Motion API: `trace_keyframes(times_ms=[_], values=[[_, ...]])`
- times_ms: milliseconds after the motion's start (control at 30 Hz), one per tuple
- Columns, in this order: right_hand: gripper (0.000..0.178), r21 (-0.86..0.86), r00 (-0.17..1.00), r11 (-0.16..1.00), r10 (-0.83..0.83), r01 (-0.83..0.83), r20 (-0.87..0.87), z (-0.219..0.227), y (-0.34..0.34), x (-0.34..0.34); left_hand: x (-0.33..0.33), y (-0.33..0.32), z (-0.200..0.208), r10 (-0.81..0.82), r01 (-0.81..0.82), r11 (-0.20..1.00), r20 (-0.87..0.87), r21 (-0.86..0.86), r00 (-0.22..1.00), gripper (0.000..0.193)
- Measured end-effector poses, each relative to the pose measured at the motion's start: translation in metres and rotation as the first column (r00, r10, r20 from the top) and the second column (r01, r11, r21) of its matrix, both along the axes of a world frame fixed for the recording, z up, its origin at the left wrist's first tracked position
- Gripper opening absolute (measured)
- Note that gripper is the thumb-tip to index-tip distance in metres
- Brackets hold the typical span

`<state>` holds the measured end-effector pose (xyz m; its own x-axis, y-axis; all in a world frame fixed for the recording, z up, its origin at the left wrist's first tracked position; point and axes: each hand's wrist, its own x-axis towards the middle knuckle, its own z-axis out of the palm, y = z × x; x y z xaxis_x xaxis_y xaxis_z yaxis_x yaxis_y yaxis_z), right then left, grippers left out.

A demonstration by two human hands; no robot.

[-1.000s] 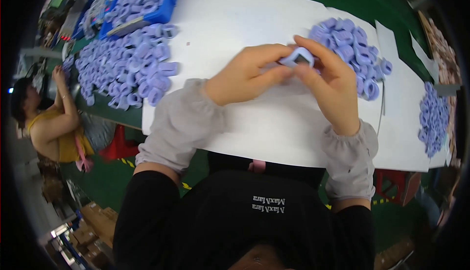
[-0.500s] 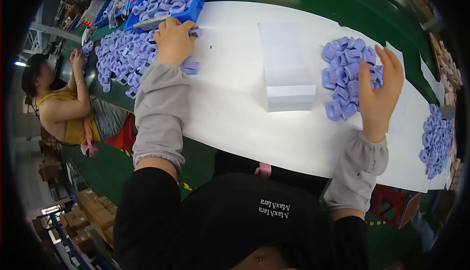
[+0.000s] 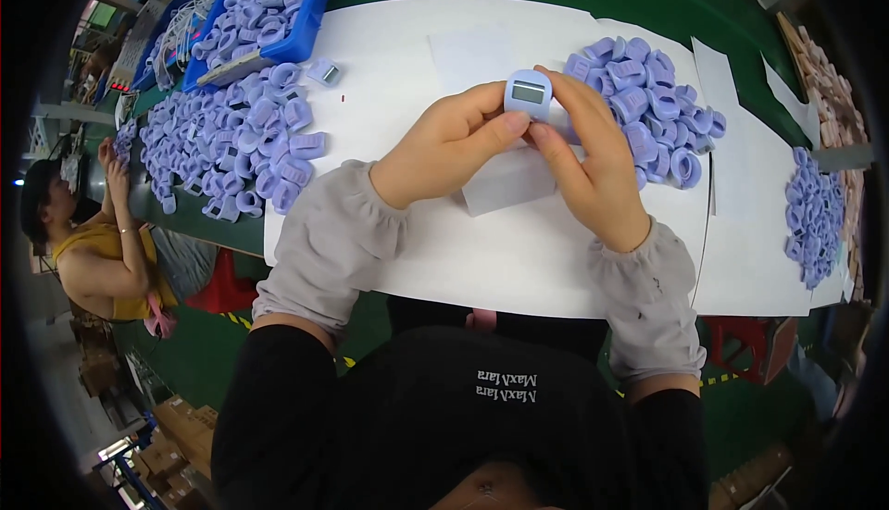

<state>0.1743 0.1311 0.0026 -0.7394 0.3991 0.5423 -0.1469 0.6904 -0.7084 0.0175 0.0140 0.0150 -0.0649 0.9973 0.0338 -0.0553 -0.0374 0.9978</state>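
Above the white table covering point(image 3: 463, 265), a lilac finger counter point(image 3: 529, 95) with a small grey display is held up between both hands. My left hand point(image 3: 444, 140) pinches its left and lower side. My right hand point(image 3: 597, 163) closes round its right side, a finger at the top and the thumb below. Beneath the hands lies a folded white paper strip point(image 3: 505, 186), partly hidden by them. Right of my right hand sits a heap of similar lilac counters point(image 3: 648, 93), displays mostly not visible. A larger heap point(image 3: 222, 140) spreads on the left.
A blue tray point(image 3: 313, 19) full of counters stands at the far left. One counter point(image 3: 323, 72) with its display up lies beside it. Another lilac pile point(image 3: 815, 223) is at the far right. A seated person point(image 3: 106, 251) works on the left.
My left hand has come right from the left heap, and my right hand has moved left from the right heap. They now meet round one finger counter. The view has shifted slightly.
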Motion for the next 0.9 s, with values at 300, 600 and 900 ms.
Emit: trace_keyframes(times_ms=[300, 600, 900], values=[[0.045, -0.133, 0.992, 0.983, 0.127, -0.125, 0.013, 0.002, 0.002, 0.001, -0.002, -0.004, -0.009, -0.010, 0.006, 0.998, 0.064, 0.056, 0.998, 0.033], [0.052, 0.401, 0.955, 0.914, -0.067, -0.058, 0.290, 0.021, 0.013, 0.016, -0.011, -0.001, -0.012, 0.228, -0.207, 0.970, -0.173, 0.130, 0.958, 0.029], [0.047, 0.381, 0.888, 0.919, -0.258, 0.103, 0.381, 0.016, -0.006, 0.012, -0.008, 0.000, -0.012, 0.272, -0.265, 0.957, -0.053, 0.117, 0.961, 0.028]])
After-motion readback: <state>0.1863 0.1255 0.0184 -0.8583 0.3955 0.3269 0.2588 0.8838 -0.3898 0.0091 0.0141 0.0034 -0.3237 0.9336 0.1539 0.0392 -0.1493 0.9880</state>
